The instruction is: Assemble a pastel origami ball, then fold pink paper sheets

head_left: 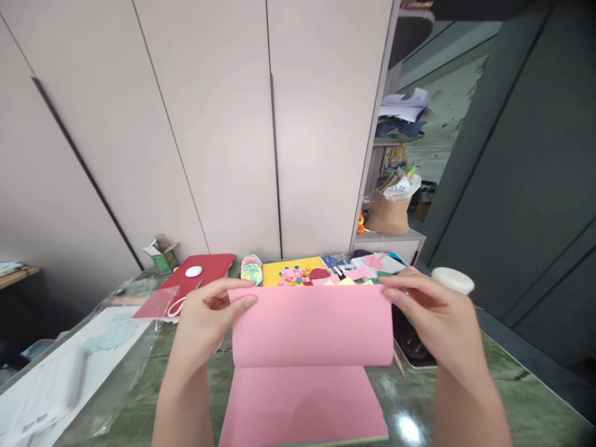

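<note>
Pink sheet (311, 326): spread above pink stack (302, 403) with level top edge.
Left hand (209, 320): pinched upper left corner.
Right hand (435, 310): pinched upper right corner.
Side room: showed tabletop (400, 397) between stack and right forearm (465, 403).

No lettering, label, brand, number or sign can be read here.
</note>
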`<action>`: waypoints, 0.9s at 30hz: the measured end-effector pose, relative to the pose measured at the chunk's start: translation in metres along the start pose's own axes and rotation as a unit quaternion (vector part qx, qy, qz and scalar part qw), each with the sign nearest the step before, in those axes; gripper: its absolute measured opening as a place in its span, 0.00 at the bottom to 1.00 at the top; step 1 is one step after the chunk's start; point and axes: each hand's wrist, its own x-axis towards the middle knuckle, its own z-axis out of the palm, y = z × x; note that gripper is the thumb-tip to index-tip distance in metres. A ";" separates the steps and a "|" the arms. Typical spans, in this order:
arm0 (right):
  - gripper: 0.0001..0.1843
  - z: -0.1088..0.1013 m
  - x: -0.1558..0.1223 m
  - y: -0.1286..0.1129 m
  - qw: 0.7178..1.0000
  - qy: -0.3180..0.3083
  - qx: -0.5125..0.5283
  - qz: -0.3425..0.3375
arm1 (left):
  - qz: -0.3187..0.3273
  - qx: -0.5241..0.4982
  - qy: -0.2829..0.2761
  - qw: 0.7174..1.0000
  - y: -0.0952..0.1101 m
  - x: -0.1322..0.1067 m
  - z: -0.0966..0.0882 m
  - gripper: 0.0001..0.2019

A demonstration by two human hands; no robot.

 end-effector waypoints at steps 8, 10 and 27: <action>0.11 -0.002 -0.001 0.012 0.996 -0.013 -0.055 0.063 | 0.031 -0.022 -0.009 0.999 0.008 -0.008 0.003 0.12; 0.14 -0.001 0.000 0.013 0.994 -0.016 -0.066 0.080 | 0.025 -0.017 -0.006 1.000 0.009 -0.010 0.003 0.12; 0.20 0.064 -0.015 0.105 0.954 -0.275 -0.073 0.095 | -0.114 0.001 -0.099 0.989 -0.105 0.002 0.016 0.21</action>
